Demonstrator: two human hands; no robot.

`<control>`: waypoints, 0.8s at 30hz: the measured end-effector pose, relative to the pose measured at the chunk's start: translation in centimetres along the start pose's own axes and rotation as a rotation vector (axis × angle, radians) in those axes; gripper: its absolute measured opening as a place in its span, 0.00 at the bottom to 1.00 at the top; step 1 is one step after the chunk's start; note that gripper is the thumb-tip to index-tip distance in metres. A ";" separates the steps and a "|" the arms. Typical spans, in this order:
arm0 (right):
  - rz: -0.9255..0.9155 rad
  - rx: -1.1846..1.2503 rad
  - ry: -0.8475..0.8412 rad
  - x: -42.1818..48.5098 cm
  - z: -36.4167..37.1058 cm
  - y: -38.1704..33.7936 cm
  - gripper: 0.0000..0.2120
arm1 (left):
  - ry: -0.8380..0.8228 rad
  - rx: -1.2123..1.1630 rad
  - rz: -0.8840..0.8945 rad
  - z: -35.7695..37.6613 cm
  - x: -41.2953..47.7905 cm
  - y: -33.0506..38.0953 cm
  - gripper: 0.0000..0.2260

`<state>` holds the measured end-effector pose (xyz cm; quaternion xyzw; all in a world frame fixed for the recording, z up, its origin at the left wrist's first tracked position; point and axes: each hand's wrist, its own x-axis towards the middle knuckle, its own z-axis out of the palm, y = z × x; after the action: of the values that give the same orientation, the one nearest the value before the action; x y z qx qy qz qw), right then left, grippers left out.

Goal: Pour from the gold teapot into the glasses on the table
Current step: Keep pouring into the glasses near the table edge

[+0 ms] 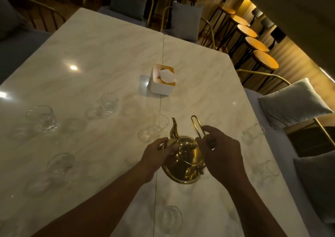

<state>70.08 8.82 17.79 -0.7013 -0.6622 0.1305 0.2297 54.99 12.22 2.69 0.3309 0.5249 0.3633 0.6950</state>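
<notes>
Head view: we see the teapot [183, 160] on or just above the table [108, 55] (we cannot tell which), our left hand [157, 155] cupped round its body and our right hand [221, 153] clamped on its raised handle [196, 123], both hiding its flanks, while faint glasses [109, 102] ring it, well apart, the nearest blurred by the bottom edge.

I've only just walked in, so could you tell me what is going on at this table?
A person holds the gold teapot with both hands: the right hand grips its upright handle, the left hand cups its side near the spout. The spout points toward a glass beyond it. Nothing is pouring yet, and the glasses around the table look empty.
</notes>
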 end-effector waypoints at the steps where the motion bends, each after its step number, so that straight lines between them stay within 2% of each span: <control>1: -0.004 -0.004 -0.008 0.6 0.3 0.3 0.19 | 0.006 -0.004 -0.012 0.1 0.4 -0.2 0.27; 5: 0.005 -0.038 -0.060 2.9 1.2 0.9 0.19 | 0.022 -0.044 -0.052 0.5 1.3 -0.8 0.26; 12: -0.001 -0.034 -0.150 6.1 2.5 1.3 0.19 | 0.056 -0.076 -0.121 0.5 2.6 -1.1 0.17; 21: 0.015 -0.037 -0.180 8.7 3.7 1.0 0.18 | 0.037 -0.069 -0.168 -0.4 3.9 -1.1 0.29; 24: 0.046 -0.027 -0.191 9.3 4.1 1.1 0.18 | 0.017 -0.077 -0.188 -0.5 3.9 -0.8 0.25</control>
<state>69.86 18.62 14.82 -0.7036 -0.6666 0.1931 0.1528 55.31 15.15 0.05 0.2501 0.5450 0.3193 0.7338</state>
